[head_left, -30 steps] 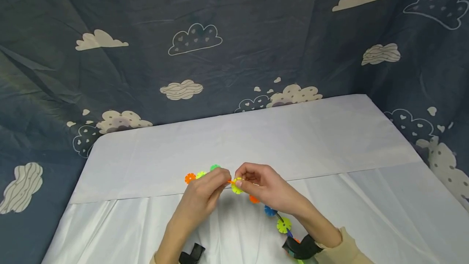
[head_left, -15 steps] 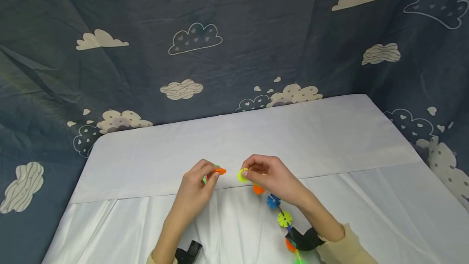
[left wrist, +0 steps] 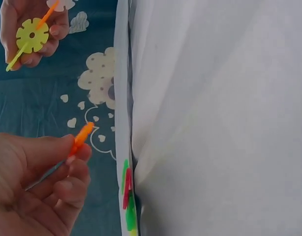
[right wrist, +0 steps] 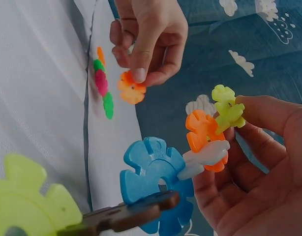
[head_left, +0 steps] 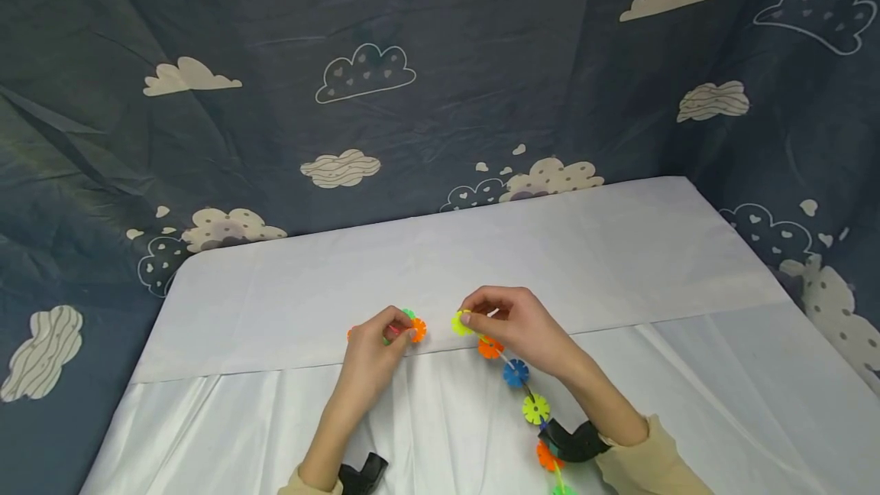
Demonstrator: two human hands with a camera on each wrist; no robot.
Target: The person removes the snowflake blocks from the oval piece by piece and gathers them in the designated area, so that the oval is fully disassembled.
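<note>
My left hand (head_left: pixel 374 347) pinches an orange notched disc (head_left: pixel 418 330) between thumb and fingers; the left wrist view shows this disc (left wrist: pixel 82 137) edge-on. My right hand (head_left: pixel 519 327) holds a yellow notched disc (head_left: pixel 461 322), the end piece of a chain of interlocked discs. Below it in the chain come an orange disc (head_left: pixel 490 347), a blue disc (head_left: pixel 516 373) and a yellow-green disc (head_left: pixel 536 409), joined by pieces set crosswise, one whitish (right wrist: pixel 207 155) and one brown (right wrist: pixel 126 214). A gap separates the two hands' discs.
Loose discs, among them a pink one (right wrist: pixel 101 82) and a green one (right wrist: pixel 108 105), lie on the white cloth (head_left: pixel 275 312) beyond my left hand. The chain runs toward the near edge, past the black right wrist strap (head_left: pixel 576 443). A dark cloud-patterned curtain (head_left: pixel 440 98) stands behind.
A second ago the orange and yellow discs were close together; both hands have since drawn apart. The orange disc has turned its face toward the head camera, and the chain has shifted slightly right.
</note>
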